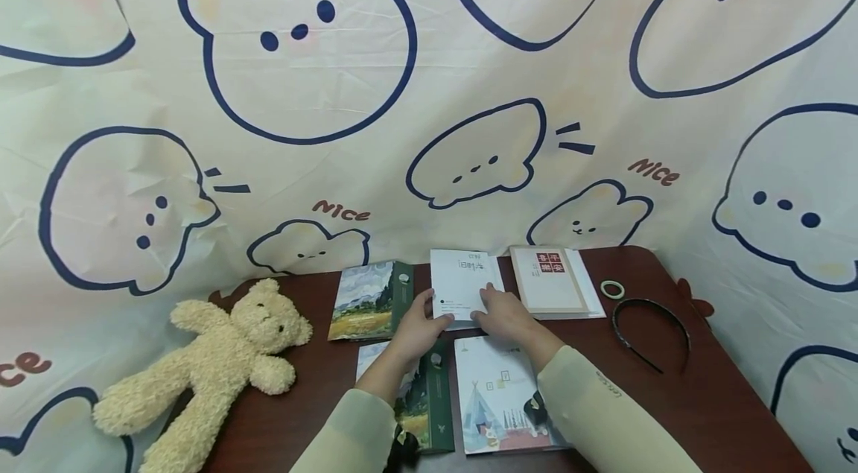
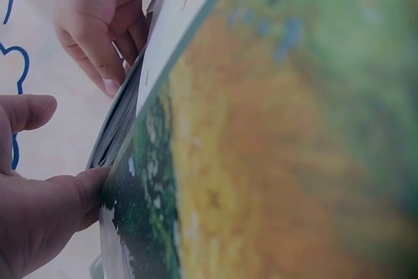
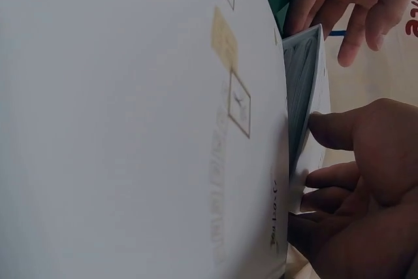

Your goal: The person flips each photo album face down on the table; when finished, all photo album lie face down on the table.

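A white album (image 1: 459, 283) with dark lettering lies at the back middle of the brown table, and both hands are at it. Its grey sleeve-like pages show along the near edge in both wrist views. My left hand (image 1: 418, 328) is at its lower left corner; in the left wrist view the left thumb (image 2: 91, 184) touches the corner while a finger extends away from the cover. My right hand (image 1: 509, 316) touches the lower right side, thumb at the near edge and other fingertips on the white cover. A light-coloured layer shows under the album's right and near sides.
Left of the album lies a landscape-painted album (image 1: 365, 302); right, a cream book (image 1: 546, 279) on a white one. Nearer are a green-spined album (image 1: 439, 398) and a tent-print album (image 1: 499, 402). A teddy bear (image 1: 221, 369), a headband (image 1: 650, 302) and a ring-shaped roll (image 1: 612, 289) flank them.
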`<state>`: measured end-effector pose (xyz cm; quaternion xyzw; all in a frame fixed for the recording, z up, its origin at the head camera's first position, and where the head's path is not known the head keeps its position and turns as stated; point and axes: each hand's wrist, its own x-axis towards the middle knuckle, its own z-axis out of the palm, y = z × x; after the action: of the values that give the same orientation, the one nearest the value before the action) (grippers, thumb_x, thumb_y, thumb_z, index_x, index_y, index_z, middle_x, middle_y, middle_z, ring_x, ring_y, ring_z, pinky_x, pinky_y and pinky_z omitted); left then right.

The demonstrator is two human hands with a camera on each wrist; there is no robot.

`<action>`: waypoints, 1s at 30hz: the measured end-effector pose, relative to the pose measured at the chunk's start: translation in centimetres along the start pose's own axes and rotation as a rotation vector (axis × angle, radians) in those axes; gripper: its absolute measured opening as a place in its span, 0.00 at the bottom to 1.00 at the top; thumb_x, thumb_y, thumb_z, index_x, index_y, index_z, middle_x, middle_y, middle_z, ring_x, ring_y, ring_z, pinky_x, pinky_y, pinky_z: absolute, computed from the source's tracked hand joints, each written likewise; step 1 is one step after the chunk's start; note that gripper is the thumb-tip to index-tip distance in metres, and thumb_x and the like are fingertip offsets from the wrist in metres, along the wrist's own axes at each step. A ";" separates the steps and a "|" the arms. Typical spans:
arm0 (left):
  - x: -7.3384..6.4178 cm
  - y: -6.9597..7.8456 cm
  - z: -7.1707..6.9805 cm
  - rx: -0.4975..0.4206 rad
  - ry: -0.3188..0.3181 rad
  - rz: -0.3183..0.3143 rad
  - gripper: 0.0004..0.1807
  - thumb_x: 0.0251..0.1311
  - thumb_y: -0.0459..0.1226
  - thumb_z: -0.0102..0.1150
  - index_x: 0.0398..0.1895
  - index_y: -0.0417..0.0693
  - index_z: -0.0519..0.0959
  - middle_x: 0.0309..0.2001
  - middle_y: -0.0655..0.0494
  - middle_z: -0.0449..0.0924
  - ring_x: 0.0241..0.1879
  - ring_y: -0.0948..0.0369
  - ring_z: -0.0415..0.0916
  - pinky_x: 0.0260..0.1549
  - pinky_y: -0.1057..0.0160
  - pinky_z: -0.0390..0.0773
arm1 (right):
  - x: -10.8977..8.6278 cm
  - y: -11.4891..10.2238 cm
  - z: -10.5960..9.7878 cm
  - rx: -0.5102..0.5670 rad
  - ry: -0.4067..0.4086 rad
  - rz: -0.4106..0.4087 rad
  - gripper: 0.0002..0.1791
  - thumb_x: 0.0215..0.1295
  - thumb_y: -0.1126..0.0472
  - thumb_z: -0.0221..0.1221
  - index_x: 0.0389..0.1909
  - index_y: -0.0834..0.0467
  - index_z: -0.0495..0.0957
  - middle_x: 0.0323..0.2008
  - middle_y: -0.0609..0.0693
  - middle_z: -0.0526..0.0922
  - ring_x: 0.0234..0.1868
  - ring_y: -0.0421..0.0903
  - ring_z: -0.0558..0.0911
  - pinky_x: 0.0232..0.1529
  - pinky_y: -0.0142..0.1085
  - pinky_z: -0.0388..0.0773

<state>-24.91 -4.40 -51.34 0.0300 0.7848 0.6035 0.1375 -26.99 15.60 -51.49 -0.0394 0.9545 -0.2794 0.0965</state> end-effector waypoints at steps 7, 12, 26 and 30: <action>0.3 -0.1 -0.3 -0.031 0.006 -0.044 0.43 0.72 0.41 0.61 0.82 0.39 0.50 0.70 0.38 0.70 0.62 0.47 0.76 0.64 0.37 0.70 | 0.1 -0.1 0.0 0.001 -0.001 -0.012 0.35 0.75 0.51 0.60 0.76 0.64 0.66 0.78 0.63 0.60 0.77 0.63 0.62 0.74 0.55 0.61; 0.3 0.0 -0.4 -0.055 0.002 -0.048 0.44 0.72 0.41 0.60 0.82 0.39 0.49 0.69 0.36 0.70 0.61 0.46 0.76 0.65 0.36 0.68 | 0.1 -0.2 0.1 -0.013 0.002 -0.028 0.35 0.74 0.51 0.61 0.75 0.65 0.67 0.78 0.63 0.61 0.77 0.63 0.63 0.74 0.55 0.61; 0.0 0.5 -1.0 -0.135 -0.014 -0.069 0.45 0.72 0.40 0.60 0.82 0.37 0.47 0.72 0.30 0.63 0.68 0.40 0.69 0.68 0.37 0.67 | 0.0 -0.5 0.3 -0.014 -0.003 -0.038 0.35 0.73 0.51 0.61 0.74 0.66 0.68 0.78 0.64 0.61 0.76 0.64 0.63 0.74 0.57 0.61; -0.2 0.8 -1.2 -0.151 -0.014 -0.069 0.45 0.71 0.40 0.60 0.82 0.37 0.47 0.72 0.30 0.63 0.68 0.39 0.69 0.67 0.38 0.68 | 0.0 -0.6 0.3 0.004 0.000 -0.041 0.35 0.73 0.51 0.61 0.74 0.66 0.67 0.78 0.63 0.61 0.76 0.63 0.63 0.74 0.55 0.61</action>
<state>-25.15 -5.36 -50.25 -0.0033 0.7368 0.6555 0.1657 -26.93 14.94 -51.40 -0.0587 0.9530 -0.2832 0.0909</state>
